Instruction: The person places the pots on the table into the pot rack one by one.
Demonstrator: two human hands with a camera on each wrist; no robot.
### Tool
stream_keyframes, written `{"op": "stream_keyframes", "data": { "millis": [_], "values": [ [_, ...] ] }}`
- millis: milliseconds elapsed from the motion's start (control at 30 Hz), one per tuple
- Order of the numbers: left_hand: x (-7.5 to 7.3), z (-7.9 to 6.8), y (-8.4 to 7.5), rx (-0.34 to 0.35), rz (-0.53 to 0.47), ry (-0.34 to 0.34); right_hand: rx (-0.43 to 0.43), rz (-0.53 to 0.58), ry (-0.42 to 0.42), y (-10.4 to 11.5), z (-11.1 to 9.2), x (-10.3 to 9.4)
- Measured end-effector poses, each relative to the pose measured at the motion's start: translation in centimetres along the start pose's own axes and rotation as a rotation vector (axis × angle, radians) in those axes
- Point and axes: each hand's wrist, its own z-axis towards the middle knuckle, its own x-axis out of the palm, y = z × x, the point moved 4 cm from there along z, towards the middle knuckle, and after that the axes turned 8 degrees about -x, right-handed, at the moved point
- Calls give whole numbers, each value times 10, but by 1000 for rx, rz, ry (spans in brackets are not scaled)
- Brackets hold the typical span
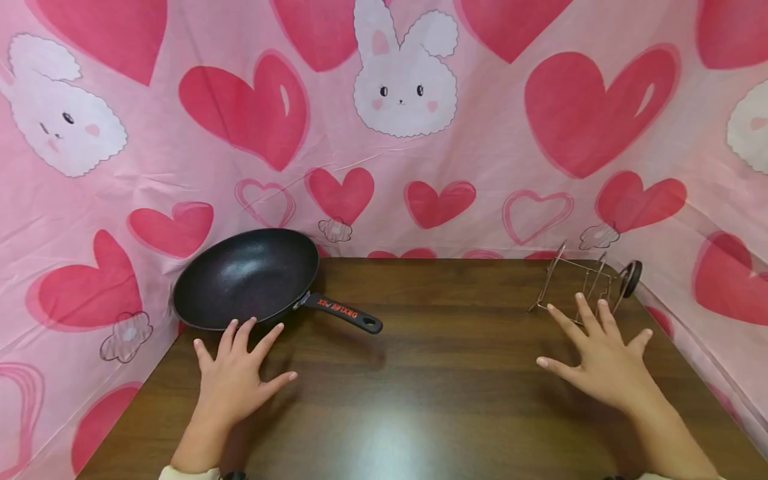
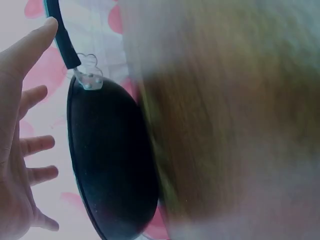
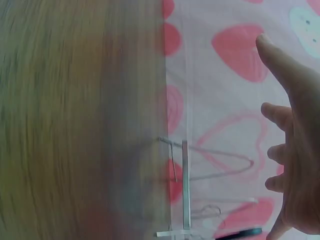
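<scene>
My left hand (image 1: 234, 380) is spread above the table, its fingertips overlapping the near rim of a black frying pan (image 1: 252, 280) in the head view. The pan's dark handle (image 1: 345, 312), with red lettering, points right. In the left wrist view the pan's dark underside (image 2: 112, 160) shows beyond the spread fingers. On the right, my right hand (image 1: 606, 360) also has its fingers spread and holds nothing. Just beyond its fingertips stands a thin metal wire rack (image 1: 585, 270) with a dark round piece (image 1: 631, 279) at its right end. The right wrist view shows the rack's wires (image 3: 186, 185) below the hand.
Both things stand on a brown wood-grain table (image 1: 420, 373), the pan at the back left and the rack at the back right. A pink cloth (image 1: 384, 160) printed with hearts and rabbits hangs behind the table and along both sides.
</scene>
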Motion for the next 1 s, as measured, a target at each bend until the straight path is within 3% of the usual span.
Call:
{"op": "stream_keyframes", "data": {
  "millis": [167,300,433,800,1000],
  "values": [
    [0,1,-7,48,-69,-94,-55,49,3,16,10,7],
    [0,0,-13,94,-195,-198,-122,81,-27,31,20,11],
    [-1,1,-19,103,-298,-250,-181,98,-66,42,31,13],
    [3,9,-27,50,-515,-215,-356,166,-191,63,56,15],
    [9,9,-29,-60,-648,-95,-410,276,-228,76,69,16]
  ]
}}
